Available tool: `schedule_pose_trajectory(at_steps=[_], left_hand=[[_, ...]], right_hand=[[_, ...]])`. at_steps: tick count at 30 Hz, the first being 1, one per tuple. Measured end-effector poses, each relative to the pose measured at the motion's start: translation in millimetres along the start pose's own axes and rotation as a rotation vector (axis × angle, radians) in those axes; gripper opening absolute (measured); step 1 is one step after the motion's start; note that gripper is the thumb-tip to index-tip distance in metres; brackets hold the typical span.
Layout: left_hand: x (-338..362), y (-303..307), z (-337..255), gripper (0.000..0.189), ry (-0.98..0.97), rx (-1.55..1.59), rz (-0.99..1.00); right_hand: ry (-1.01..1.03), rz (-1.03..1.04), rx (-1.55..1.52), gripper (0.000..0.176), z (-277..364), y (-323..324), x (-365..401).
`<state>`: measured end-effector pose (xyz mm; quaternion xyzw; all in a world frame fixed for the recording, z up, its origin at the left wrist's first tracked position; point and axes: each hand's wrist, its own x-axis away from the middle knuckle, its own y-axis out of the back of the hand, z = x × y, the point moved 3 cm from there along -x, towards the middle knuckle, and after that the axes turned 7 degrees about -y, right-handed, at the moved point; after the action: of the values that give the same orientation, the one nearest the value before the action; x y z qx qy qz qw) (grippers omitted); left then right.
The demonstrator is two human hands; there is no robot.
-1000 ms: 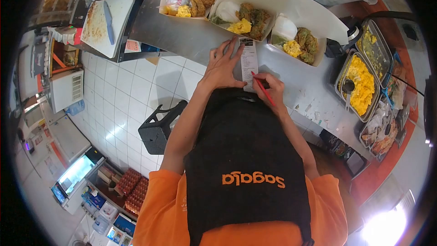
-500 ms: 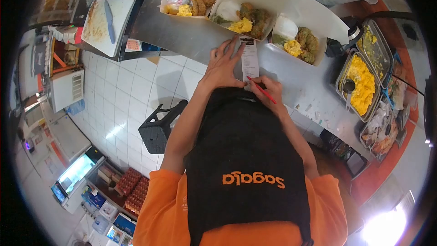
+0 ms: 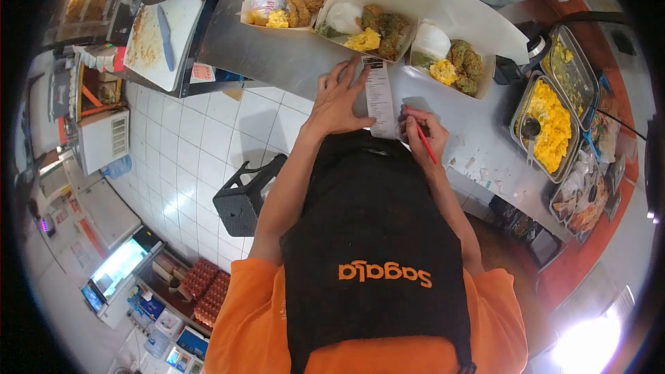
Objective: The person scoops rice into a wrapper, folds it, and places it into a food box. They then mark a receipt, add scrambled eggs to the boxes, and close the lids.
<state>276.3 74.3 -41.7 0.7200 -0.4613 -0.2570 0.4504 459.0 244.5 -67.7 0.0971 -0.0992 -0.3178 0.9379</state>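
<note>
A long printed receipt (image 3: 379, 100) lies on the metal counter, just in front of my black apron. My left hand (image 3: 337, 104) rests with fingers spread along its left side, the thumb touching the paper near the lower end. In my right hand (image 3: 428, 135) is a red pen (image 3: 422, 131), pinched between the fingers. Its tip is right of the receipt, apart from the paper. Beyond the receipt stand three open food boxes: a left one (image 3: 248, 10), a middle one (image 3: 409, 47) and a right one (image 3: 487, 84). They hold scrambled egg, fried pieces and white portions.
A tray of yellow scrambled egg (image 3: 552, 135) with a ladle stands at the right, near another container (image 3: 575, 73). On the left, a knife (image 3: 165, 38) lies on a white cutting board (image 3: 142, 45). A black crate-like stool (image 3: 239, 204) stands on the tiled floor.
My right hand has moved right with the pen, whose tip has left the receipt. The lower part of the receipt now shows more. My left hand stays nearly in place.
</note>
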Motion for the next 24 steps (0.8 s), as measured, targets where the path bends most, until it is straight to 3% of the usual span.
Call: schedule_pose_trajectory(at_steps=[4, 10, 24], left_hand=[[-4.1, -7.0, -2.0, 0.104, 0.031, -0.012, -0.079], [-8.9, -10.0, -6.1, 0.098, 0.103, -0.067, -0.197], [-11.8, -5.1, -7.0, 0.099, 0.119, -0.078, -0.177]], right_hand=[[0.229, 0.013, 0.105, 0.018, 17.7, 1.1, 0.9], [0.096, 0.156, 0.133, 0.012, -0.4, -0.8, 3.7], [0.185, 0.221, 0.195, 0.01, 18.8, -4.9, 2.9]])
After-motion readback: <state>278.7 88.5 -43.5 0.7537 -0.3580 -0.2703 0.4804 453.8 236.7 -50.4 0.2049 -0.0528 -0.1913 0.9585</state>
